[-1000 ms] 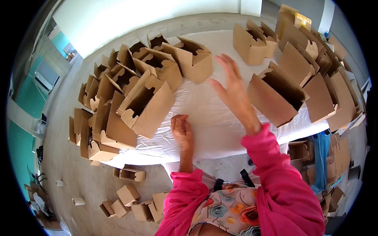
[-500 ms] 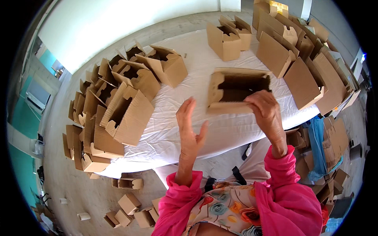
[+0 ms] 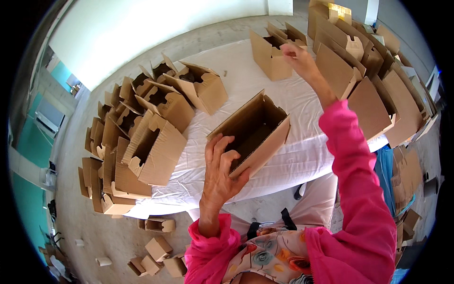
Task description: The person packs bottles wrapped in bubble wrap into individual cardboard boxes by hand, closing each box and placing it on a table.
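Note:
An open-topped cardboard box (image 3: 272, 146) stands at an angle on the white-covered table in front of me. My left hand (image 3: 222, 163) grips its near left end, fingers over the rim and thumb against the near side. Farther off, my right hand (image 3: 297, 54) is stretched out in front of another open cardboard box (image 3: 275, 65). Its fingers are bent close to that box's right edge. Whether they touch the box or are closed on it is unclear.
Several open cardboard boxes (image 3: 158, 158) crowd the table's left side. More tall boxes (image 3: 366, 109) are packed along the right. White cloth (image 3: 189, 177) covers the table. Small boxes (image 3: 158, 248) lie on the floor at lower left, and a blue plastic sheet (image 3: 385, 173) hangs at right.
My right hand has let go of the near box and moved away toward the back box. My left hand has taken hold of the near box, which has turned and come nearer.

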